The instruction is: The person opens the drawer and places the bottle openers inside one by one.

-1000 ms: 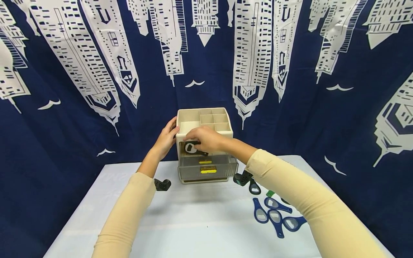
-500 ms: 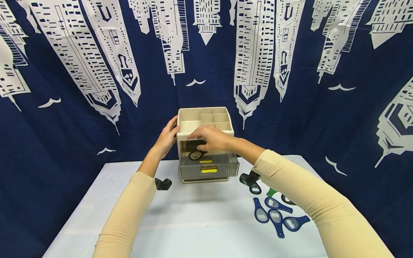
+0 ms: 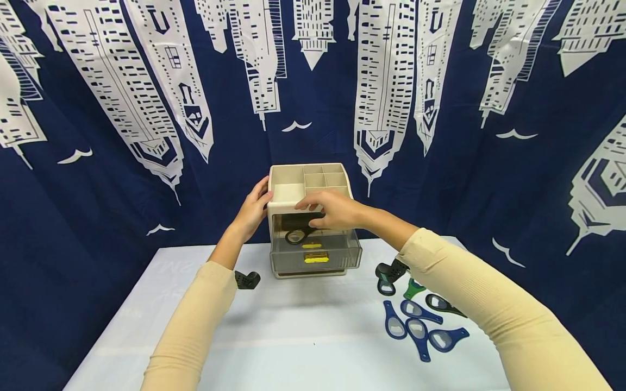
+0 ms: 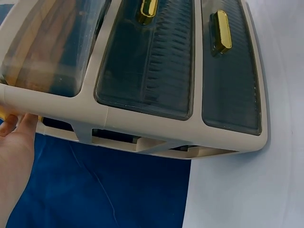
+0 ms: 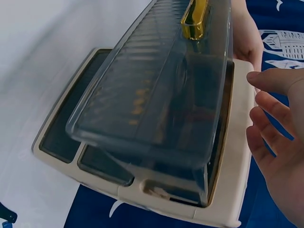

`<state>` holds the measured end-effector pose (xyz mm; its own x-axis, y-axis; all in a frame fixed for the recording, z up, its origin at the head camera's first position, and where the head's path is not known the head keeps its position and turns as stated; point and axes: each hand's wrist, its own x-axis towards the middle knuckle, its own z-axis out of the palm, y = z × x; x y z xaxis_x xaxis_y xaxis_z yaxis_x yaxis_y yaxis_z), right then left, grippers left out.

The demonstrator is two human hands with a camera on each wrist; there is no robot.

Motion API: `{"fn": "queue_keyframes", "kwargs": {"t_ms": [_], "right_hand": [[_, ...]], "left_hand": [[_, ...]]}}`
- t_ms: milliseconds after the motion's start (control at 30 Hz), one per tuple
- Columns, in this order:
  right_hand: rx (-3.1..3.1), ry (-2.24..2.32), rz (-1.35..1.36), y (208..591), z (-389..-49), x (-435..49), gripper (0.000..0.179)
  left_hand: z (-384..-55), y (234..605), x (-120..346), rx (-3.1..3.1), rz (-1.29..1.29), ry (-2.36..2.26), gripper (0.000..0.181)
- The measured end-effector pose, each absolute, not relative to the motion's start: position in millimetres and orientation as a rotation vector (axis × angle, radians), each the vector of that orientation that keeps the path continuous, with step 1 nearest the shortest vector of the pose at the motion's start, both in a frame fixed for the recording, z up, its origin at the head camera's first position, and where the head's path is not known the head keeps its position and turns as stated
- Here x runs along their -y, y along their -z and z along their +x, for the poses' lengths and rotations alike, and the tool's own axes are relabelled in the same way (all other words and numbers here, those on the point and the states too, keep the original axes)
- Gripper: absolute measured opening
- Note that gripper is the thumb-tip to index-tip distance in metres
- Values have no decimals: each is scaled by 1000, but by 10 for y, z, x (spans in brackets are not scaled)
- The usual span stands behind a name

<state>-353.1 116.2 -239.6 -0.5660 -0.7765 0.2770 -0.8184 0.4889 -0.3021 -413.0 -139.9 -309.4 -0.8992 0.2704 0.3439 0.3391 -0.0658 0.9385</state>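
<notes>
A cream drawer organizer [image 3: 308,205] stands at the back of the table, its top smoky clear drawer [image 3: 293,262] pulled out. My left hand [image 3: 253,209] grips the organizer's upper left side, with the thumb near the top front corner. Over the drawer hovers my right hand [image 3: 337,209], its fingers loosely bent and nothing between them. The right wrist view shows this hand [image 5: 280,123] beside the organizer's top front edge. Inside the drawer lies a black bottle opener [image 3: 296,235], seen through the clear plastic with its ring end to the left.
Several blue bottle openers [image 3: 417,329] lie on the white table [image 3: 274,347] at the right. Near them are a green one [image 3: 413,289] and dark ones [image 3: 438,302], partly under my right forearm. A navy curtain [image 3: 313,141] hangs behind. The organizer's top has divided compartments [image 3: 324,178].
The black bottle opener has gone from my right hand into the drawer, its ring end lower. My right hand has let go and moved slightly right. My left hand stays put.
</notes>
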Motion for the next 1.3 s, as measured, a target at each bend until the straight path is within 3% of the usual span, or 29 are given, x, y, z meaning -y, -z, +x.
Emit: {"fn": "queue_keyframes", "kwargs": {"t_ms": [1300], "right_hand": [[2661, -729, 1104, 2648, -3277, -2227, 44]], "left_hand": [[-4079, 3108, 1383, 2062, -696, 2179, 58]]}}
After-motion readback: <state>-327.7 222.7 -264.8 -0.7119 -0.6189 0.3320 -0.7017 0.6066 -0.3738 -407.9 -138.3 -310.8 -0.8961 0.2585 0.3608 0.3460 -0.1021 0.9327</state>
